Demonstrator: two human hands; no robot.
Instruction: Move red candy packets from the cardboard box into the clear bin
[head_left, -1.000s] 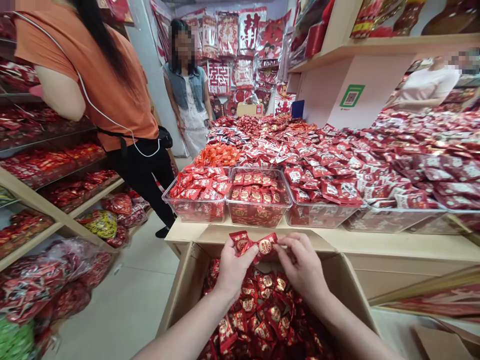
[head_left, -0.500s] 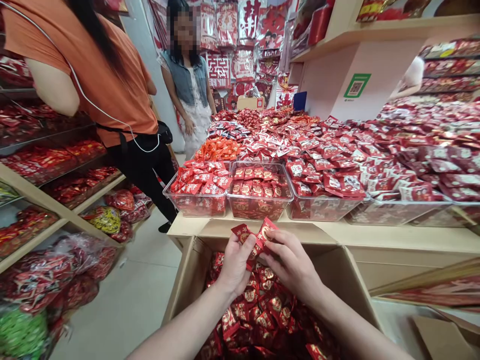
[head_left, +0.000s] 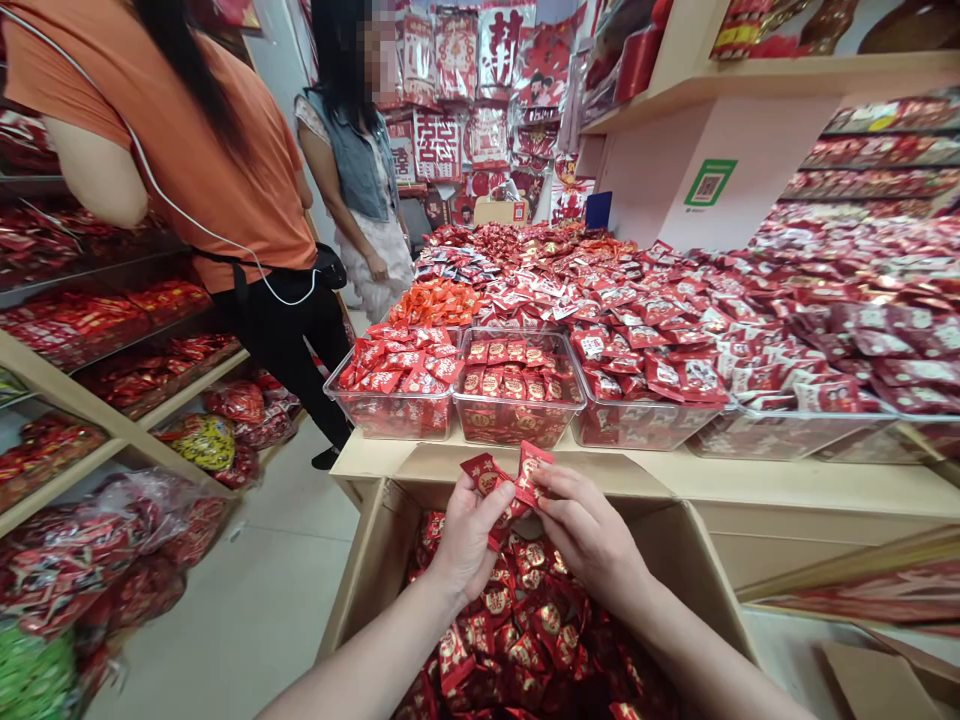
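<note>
My left hand [head_left: 474, 535] is closed on red-and-gold wrapped candies [head_left: 486, 476], its thumb pressed over them. Beside it, my right hand [head_left: 589, 520] pinches another red wrapped candy [head_left: 532, 470] upright between thumb and fingers, close to the left hand's candies. How many the left hand holds is partly hidden by its thumb. Both hands are above an open cardboard box [head_left: 358, 570] filled with loose candies [head_left: 517, 640] in the same wrapping. Just beyond the box, a clear plastic bin [head_left: 517, 412] holds neat rows of matching candies.
On the wooden counter [head_left: 645, 468] stand more clear bins, including one at left [head_left: 390, 412] and one at right [head_left: 637, 425], with heaped red packets behind. A person in orange [head_left: 225, 180] and a person in a denim vest [head_left: 352, 170] stand left. Bagged goods [head_left: 105, 540] lie on the floor.
My hands stay over the box, and the right hand's candy stands slightly more upright and apart from the left hand's. The person in the denim vest has shifted left and turned.
</note>
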